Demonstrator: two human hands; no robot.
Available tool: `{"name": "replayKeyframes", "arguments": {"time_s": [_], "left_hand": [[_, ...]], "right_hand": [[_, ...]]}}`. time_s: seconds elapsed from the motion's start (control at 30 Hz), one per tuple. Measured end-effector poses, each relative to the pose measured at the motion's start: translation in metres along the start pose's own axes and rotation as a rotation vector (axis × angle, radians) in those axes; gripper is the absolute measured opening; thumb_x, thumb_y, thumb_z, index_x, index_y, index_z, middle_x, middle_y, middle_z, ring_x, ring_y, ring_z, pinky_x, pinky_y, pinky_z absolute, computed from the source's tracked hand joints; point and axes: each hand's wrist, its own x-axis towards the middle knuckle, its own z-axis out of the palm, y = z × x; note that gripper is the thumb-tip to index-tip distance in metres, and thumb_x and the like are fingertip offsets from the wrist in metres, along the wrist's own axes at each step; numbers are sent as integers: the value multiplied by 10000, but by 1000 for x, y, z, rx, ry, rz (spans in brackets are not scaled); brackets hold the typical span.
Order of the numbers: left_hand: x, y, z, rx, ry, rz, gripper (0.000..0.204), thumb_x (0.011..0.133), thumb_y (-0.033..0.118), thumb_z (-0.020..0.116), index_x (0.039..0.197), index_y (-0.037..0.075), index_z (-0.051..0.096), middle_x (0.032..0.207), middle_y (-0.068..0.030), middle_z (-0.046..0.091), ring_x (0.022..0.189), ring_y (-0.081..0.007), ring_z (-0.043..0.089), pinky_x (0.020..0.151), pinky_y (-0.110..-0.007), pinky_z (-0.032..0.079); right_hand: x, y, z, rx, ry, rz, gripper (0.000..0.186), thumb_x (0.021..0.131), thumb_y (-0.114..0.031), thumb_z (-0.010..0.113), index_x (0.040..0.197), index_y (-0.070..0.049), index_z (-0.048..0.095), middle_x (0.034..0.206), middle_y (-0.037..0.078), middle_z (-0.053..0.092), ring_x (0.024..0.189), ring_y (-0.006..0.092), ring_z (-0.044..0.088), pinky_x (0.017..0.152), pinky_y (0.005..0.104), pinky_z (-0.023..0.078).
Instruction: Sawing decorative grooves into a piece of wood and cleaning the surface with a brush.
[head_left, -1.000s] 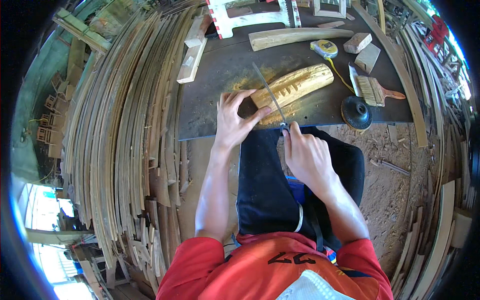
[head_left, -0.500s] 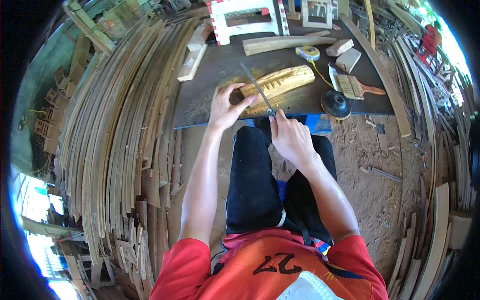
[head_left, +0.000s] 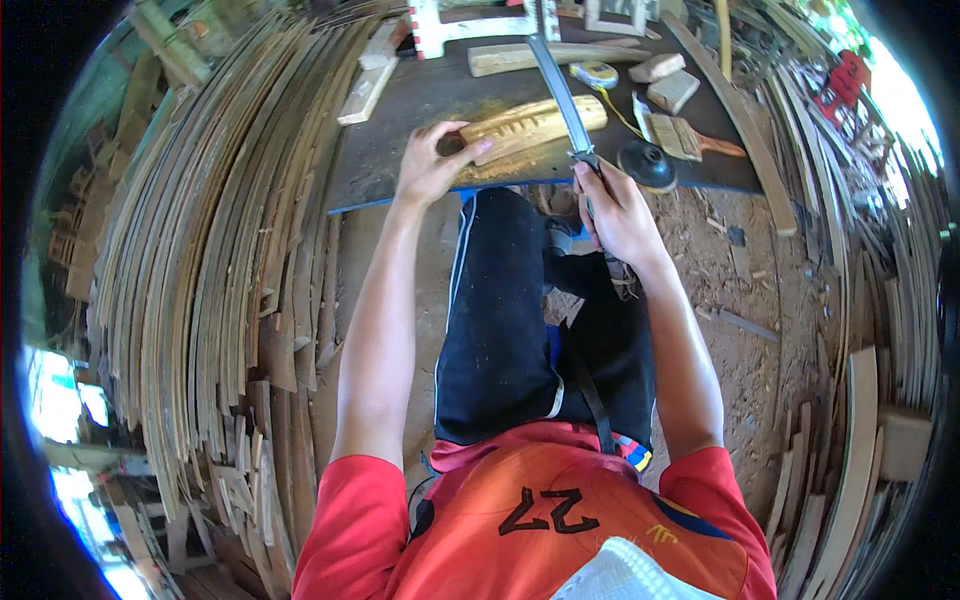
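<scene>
A pale, slightly curved wooden block (head_left: 545, 128) lies on the dark tabletop, with a row of short notches cut across its upper face. My left hand (head_left: 430, 165) pinches its left end between thumb and fingers. In my right hand (head_left: 625, 215) is a long-bladed hand tool (head_left: 563, 95), gripped by its handle. Its straight, flat metal blade points away from me and passes in front of the block's right part, tilted to the left. Whether its edge has teeth cannot be made out. Yellowish sawdust (head_left: 500, 105) is scattered around the block.
Behind the block lie a longer curved wood piece (head_left: 550, 57), a tape measure (head_left: 594, 75) and small wood blocks (head_left: 673, 90). A brush (head_left: 680, 136) and a black round disc (head_left: 647, 165) sit at the right. Stacked wooden strips (head_left: 210, 220) flank the table (head_left: 390, 140).
The tool has lifted off the block's notched face and swung right and nearer, its blade now turned flat-side up. My left hand still grips the block's left end.
</scene>
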Motion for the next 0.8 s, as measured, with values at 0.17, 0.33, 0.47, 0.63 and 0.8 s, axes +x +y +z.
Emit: {"name": "replayKeyframes", "arguments": {"time_s": [0.17, 0.33, 0.47, 0.63, 0.8], "left_hand": [[6, -43, 2, 84, 96, 149, 605, 801, 453, 907, 1210, 31, 761, 1023, -151, 791, 935, -237, 744, 890, -362, 566], [15, -18, 5, -104, -9, 23, 594, 796, 466, 910, 1194, 47, 773, 1091, -172, 762, 1033, -259, 708, 930, -374, 548], [15, -37, 2, -6, 16, -137, 650, 725, 555, 931, 1194, 130, 783, 1220, -243, 656, 1139, -347, 674, 1016, -409, 541], [-5, -11, 1, 90, -1, -84, 710, 762, 635, 872, 1238, 122, 751, 1340, -191, 661, 1324, -302, 584, 1123, -425, 477], [-9, -5, 0, 114, 27, 0, 685, 759, 660, 855, 1209, 152, 759, 1279, -157, 685, 1253, -321, 612, 1119, -436, 476]], "right_hand": [[-8, -3, 0, 85, -54, -12, 339, 1133, -319, 510, 934, -47, 547, 602, -29, 490, 487, 79, 464, 465, 281, 366], [-7, -5, -14, 54, 49, 7, 350, 1134, -339, 507, 930, -58, 551, 595, -19, 503, 425, 88, 442, 415, 282, 363], [-13, -5, -5, 52, -13, -27, 352, 1144, -325, 486, 900, -72, 509, 578, -25, 488, 408, 77, 434, 398, 271, 341], [-29, -2, -2, 95, -17, -28, 326, 1139, -313, 483, 944, -57, 533, 576, -8, 485, 397, 90, 454, 378, 266, 349], [-41, -26, 5, 32, -21, -57, 289, 1125, -304, 523, 1019, -37, 549, 562, 3, 499, 396, 92, 452, 384, 271, 350]]}}
